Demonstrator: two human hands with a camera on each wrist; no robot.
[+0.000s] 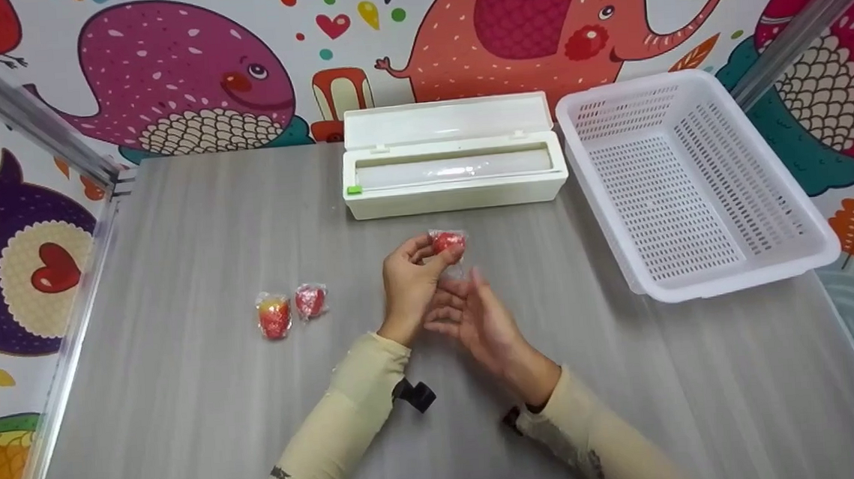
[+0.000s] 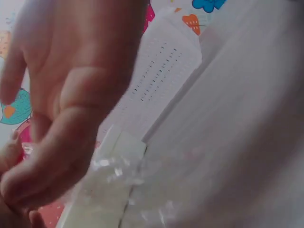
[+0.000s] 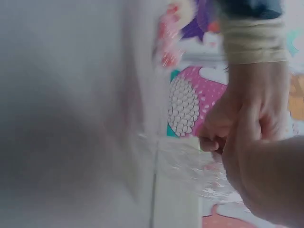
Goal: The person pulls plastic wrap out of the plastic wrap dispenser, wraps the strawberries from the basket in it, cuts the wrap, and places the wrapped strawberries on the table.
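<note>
A small red fruit (image 1: 448,242) in clear plastic film is held between the thumb and fingers of my left hand (image 1: 411,286). Close beside it, just below and to the right, my right hand (image 1: 486,333) has its thumb raised and its fingers loosely extended towards the left hand. Loose clear film (image 2: 118,166) shows under the left hand in the left wrist view. On the table to the left lie two more film-wrapped pieces, a red and yellow fruit (image 1: 274,317) and a smaller red one (image 1: 311,302).
Beyond the hands stands a white film dispenser box (image 1: 458,197) with its lid raised and a roll (image 1: 459,168) inside. A white perforated plastic basket (image 1: 665,200) is at the right. Cartoon-printed walls (image 1: 189,68) border the grey table (image 1: 205,405).
</note>
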